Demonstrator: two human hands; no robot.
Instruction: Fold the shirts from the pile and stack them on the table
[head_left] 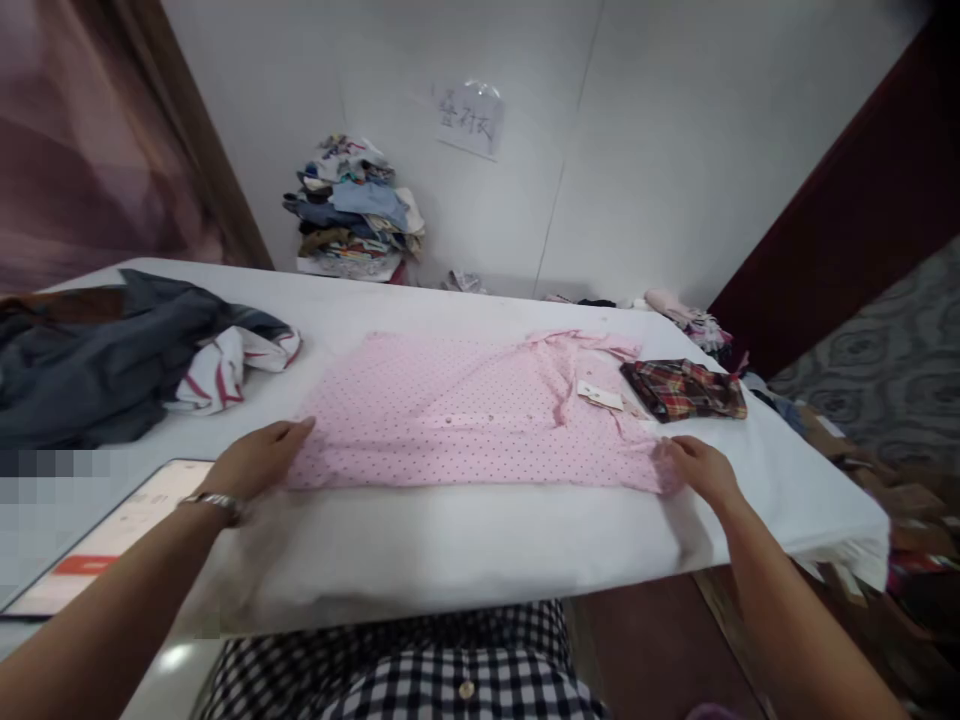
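Checked garment (pixel 465 685) cropped, pink shirt (pixel 450 450), partly covered by hands (pixel 261 458) (pixel 701 468)

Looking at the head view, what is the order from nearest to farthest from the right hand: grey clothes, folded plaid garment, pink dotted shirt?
1. Pink dotted shirt: at the right hand.
2. Folded plaid garment: just beyond the hand.
3. Grey clothes: far left.

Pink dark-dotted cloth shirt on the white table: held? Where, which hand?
The pink dark-dotted cloth shirt is held at both ends of its near side: left hand at the hem end, right hand at the collar end.
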